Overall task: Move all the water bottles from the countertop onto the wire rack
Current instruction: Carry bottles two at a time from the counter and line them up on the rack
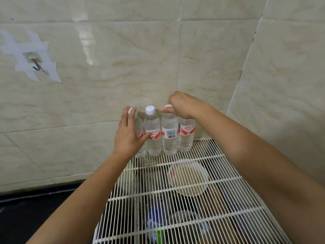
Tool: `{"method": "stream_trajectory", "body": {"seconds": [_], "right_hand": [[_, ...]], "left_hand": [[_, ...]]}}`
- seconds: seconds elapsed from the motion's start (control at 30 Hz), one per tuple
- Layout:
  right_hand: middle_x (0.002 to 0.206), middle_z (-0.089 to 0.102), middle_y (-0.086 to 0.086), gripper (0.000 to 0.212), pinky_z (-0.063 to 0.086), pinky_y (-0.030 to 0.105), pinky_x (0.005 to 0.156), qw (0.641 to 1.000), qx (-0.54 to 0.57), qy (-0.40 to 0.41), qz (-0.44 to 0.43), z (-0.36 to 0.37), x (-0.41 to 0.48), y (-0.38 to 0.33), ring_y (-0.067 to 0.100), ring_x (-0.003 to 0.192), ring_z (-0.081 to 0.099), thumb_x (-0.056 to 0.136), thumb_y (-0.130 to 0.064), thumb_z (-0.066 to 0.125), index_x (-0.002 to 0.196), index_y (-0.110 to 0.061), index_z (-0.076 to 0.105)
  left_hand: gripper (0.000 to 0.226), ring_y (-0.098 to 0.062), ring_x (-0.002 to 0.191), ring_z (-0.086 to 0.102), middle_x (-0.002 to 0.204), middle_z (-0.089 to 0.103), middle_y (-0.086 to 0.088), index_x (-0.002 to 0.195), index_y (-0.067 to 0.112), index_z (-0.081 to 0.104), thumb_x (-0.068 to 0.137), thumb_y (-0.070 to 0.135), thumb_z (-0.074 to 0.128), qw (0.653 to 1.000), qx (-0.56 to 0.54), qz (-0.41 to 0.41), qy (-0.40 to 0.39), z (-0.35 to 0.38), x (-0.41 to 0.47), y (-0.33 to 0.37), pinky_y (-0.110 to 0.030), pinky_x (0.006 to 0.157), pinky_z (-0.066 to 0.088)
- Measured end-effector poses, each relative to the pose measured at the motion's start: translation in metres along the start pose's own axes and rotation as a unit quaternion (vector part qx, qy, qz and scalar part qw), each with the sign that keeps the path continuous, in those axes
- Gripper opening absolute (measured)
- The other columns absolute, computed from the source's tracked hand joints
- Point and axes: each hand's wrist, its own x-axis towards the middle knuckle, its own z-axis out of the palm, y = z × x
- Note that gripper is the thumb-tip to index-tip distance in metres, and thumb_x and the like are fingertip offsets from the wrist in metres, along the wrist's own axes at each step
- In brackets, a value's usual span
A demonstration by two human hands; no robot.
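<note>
A clear plastic bowl [188, 176] lies tilted. A metal hook [36, 65] hangs on the beige tiled wall [123, 59], fixed with crossed strips of tape [26, 53].

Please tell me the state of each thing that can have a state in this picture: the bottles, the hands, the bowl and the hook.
Leftmost water bottle: upright on wire rack, capped, left hand flat against it.
Second water bottle: upright, capped, untouched.
Third water bottle: upright, right hand pinching its cap.
Fourth water bottle: upright, top hidden by that hand.
Plastic bowl: upright on the rack.
Wall hook: taped on, nothing hanging.
</note>
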Motion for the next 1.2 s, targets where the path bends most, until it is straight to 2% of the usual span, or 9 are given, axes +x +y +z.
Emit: {"method": "stream_trajectory", "body": {"seconds": [0.1,0.2,0.27,0.37,0.5,0.6,0.8,1.07,1.2], "right_hand": [[0.07,0.048,0.005,0.06,0.033,0.033,0.056,0.999,-0.021,0.026,0.01,-0.002,-0.002,-0.004,0.019,0.062,0.047,0.094,-0.061,0.054,0.065,-0.01,0.045],[0.074,0.051,0.006,0.058,0.037,0.033,0.065,0.999,-0.016,0.024,0.039,0.005,-0.004,-0.004,0.023,0.071,0.051,0.098,-0.06,0.05,0.069,-0.01,0.047],[0.109,0.064,0.013,0.057,0.048,0.038,0.082,0.999,0.029,-0.009,0.023,0.009,-0.004,0.001,0.029,0.1,0.061,0.096,-0.063,0.051,0.104,-0.008,0.064],[0.153,0.047,0.005,0.061,0.041,0.04,0.109,0.994,0.081,-0.073,-0.016,0.001,-0.008,0.003,0.025,0.137,0.047,0.097,-0.043,0.06,0.15,-0.019,0.043],[0.12,0.064,0.012,0.038,0.051,0.039,0.081,0.999,0.012,-0.052,-0.003,-0.005,-0.002,0.005,0.029,0.105,0.061,0.098,-0.044,0.061,0.115,-0.009,0.064],[0.089,0.059,0.009,0.045,0.036,0.031,0.056,0.999,0.016,-0.019,0.034,-0.001,-0.003,0.0,0.024,0.075,0.056,0.098,-0.049,0.059,0.081,-0.007,0.055],[0.076,0.052,0.006,0.048,0.032,0.029,0.051,0.994,0.067,0.03,0.087,0.003,-0.003,-0.012,0.017,0.061,0.046,0.099,-0.047,0.06,0.071,-0.009,0.049],[0.118,0.062,0.014,0.049,0.036,0.034,0.073,0.984,0.104,0.106,0.102,0.033,-0.02,-0.019,0.031,0.105,0.06,0.103,-0.047,0.05,0.122,-0.003,0.057],[0.136,0.057,0.018,0.057,0.048,0.042,0.093,0.978,0.153,0.095,0.101,0.026,-0.03,-0.014,0.034,0.122,0.057,0.101,-0.047,0.052,0.14,-0.006,0.046]], "left_hand": [[0.104,-0.028,0.141,0.039,0.164,0.017,-0.001,0.153,0.02,0.023,0.073,0.051,0.082,1.0,0.0,-0.003,0.003,0.0,0.0,0.001,-0.047,0.083,0.058],[0.103,-0.029,0.141,0.04,0.164,0.017,-0.002,0.153,0.02,0.024,0.074,0.049,0.083,1.0,-0.002,-0.006,0.002,0.0,-0.001,0.002,-0.047,0.083,0.057],[0.102,-0.029,0.14,0.04,0.164,0.017,-0.003,0.153,0.019,0.024,0.074,0.048,0.083,1.0,0.0,-0.003,0.003,0.0,-0.002,0.003,-0.047,0.083,0.057],[0.102,-0.029,0.14,0.04,0.164,0.017,-0.004,0.153,0.018,0.024,0.075,0.047,0.083,1.0,0.005,-0.003,0.002,-0.001,-0.004,0.002,-0.046,0.082,0.056],[0.102,-0.029,0.141,0.039,0.165,0.016,-0.003,0.154,0.018,0.024,0.075,0.046,0.083,1.0,0.003,-0.011,-0.002,-0.002,-0.004,0.003,-0.047,0.085,0.056],[0.102,-0.029,0.141,0.039,0.165,0.015,-0.003,0.154,0.018,0.023,0.075,0.043,0.084,1.0,0.002,-0.012,-0.003,-0.002,-0.004,0.005,-0.046,0.084,0.055],[0.103,-0.028,0.142,0.038,0.166,0.011,0.001,0.154,0.023,0.019,0.076,0.043,0.083,1.0,0.009,-0.024,-0.007,-0.003,-0.007,0.007,-0.044,0.08,0.056],[0.102,-0.029,0.142,0.038,0.167,0.007,0.001,0.155,0.023,0.018,0.078,0.039,0.082,0.999,0.004,-0.027,-0.025,-0.005,-0.008,0.008,-0.044,0.081,0.055],[0.103,-0.026,0.149,0.028,0.169,0.001,0.002,0.158,0.023,0.011,0.083,0.045,0.076,0.998,0.003,-0.024,-0.061,-0.018,-0.003,0.012,-0.048,0.1,0.05]]}}
